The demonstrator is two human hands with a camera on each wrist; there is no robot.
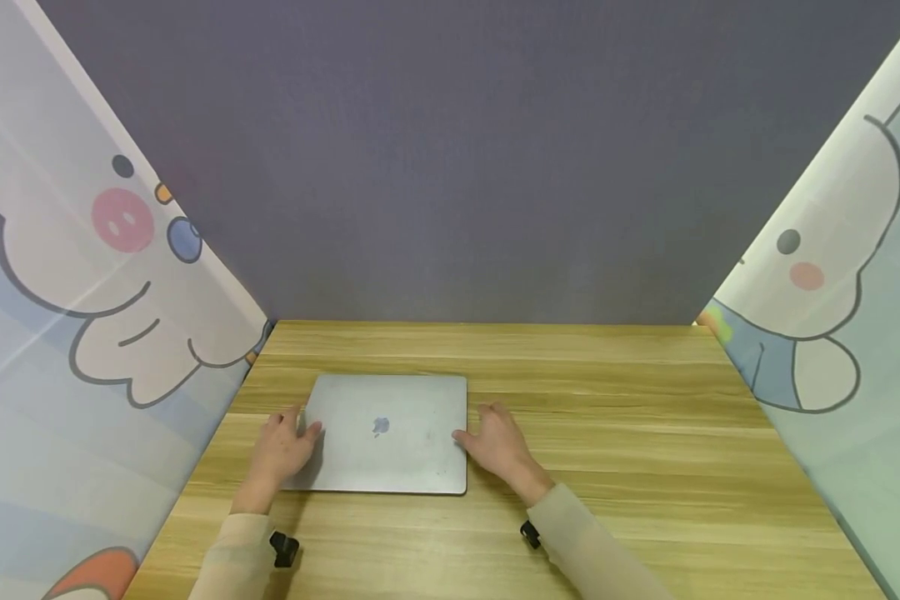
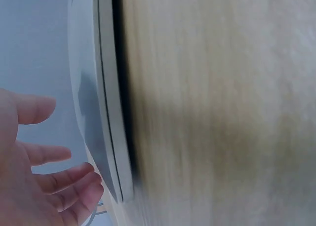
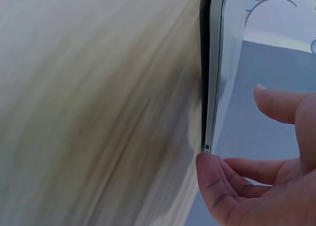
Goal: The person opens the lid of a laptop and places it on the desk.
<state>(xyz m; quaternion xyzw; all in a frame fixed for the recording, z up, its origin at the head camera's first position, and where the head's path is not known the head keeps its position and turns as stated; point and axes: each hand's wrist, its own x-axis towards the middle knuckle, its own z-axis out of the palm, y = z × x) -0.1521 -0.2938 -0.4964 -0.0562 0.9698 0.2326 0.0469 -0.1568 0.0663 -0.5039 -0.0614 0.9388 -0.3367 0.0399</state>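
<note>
A closed silver laptop lies flat on the wooden table, left of the middle. My left hand is at its left edge, the thumb lying on the lid and the fingers relaxed. In the left wrist view, the left hand spreads loosely beside the laptop's thin edge. My right hand is at the right edge. In the right wrist view, the right hand has its thumb tip touching the laptop's side, and the other fingers stay extended. Neither hand grips the laptop.
A grey wall closes the back of the table. Cartoon-printed panels stand along the left and right sides. Bare wood stretches to the right of the laptop and in front of it.
</note>
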